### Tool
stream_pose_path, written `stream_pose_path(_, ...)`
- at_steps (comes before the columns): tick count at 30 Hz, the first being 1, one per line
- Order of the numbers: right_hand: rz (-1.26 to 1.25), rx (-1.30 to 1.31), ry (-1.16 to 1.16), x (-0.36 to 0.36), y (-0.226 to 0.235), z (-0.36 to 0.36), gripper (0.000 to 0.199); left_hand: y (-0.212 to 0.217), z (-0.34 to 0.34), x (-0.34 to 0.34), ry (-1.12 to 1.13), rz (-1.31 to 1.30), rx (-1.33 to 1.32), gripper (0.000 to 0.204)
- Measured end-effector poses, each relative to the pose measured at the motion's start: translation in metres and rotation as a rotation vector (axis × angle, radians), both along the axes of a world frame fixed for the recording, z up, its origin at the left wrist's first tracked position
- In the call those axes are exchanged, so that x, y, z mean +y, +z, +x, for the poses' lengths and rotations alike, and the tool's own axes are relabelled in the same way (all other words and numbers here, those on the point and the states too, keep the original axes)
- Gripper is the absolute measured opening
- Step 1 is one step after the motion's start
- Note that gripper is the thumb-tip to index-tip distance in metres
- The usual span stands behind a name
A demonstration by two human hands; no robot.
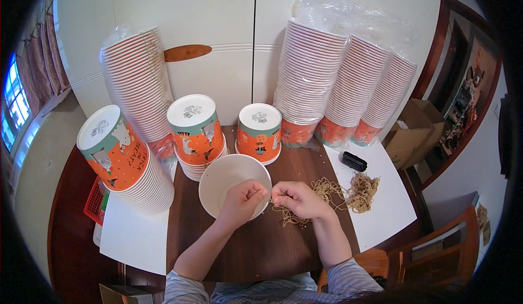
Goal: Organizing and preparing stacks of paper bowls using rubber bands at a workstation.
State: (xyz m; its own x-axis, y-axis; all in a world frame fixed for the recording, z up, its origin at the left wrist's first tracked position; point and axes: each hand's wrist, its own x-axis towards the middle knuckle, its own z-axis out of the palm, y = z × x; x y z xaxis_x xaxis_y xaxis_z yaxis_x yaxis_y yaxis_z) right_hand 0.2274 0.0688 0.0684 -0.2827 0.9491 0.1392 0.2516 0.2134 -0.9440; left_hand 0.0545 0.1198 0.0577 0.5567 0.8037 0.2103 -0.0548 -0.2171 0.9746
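My left hand (243, 201) is closed in a pinch over the right side of a white paper bucket (216, 180), whose open mouth faces up. Close beside it, my right hand (297, 199) is also pinched, its fingertips just off the bucket's rim. What the fingers hold is too small to make out. Under and beyond the right hand spreads loose tan cord (325, 190), running on to a bunched heap of cord (362, 193) at the right. Behind the bucket stand an upside-down orange bucket stack (197, 138) and a shorter upturned orange bucket (259, 135).
A tall leaning stack of nested buckets (126, 159) is at the left, with a plastic-wrapped stack (136, 80) behind it. More wrapped stacks (313, 70) line the back right. A small black object (354, 161) lies near the cord. A wooden chair (436, 249) stands at the lower right.
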Motion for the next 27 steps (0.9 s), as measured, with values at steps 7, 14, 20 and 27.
stream_pose_path(7,-0.043,0.056,-0.022,-0.004,0.0,0.001,0.01,-0.003,-0.001,0.001,0.039,0.079,0.069,0.006)
stream_pose_path(14,0.302,-0.108,-0.073,-0.04,0.042,0.001,0.04,0.014,-0.013,-0.003,-0.084,0.219,0.243,0.008)
stream_pose_path(20,0.133,0.437,0.013,-0.086,0.073,-0.004,0.011,0.03,-0.016,-0.006,-0.213,0.218,0.309,0.004)
stream_pose_path(27,0.249,0.919,1.079,-0.083,0.052,-0.009,0.018,0.034,-0.02,-0.007,-0.28,0.294,0.324,0.006)
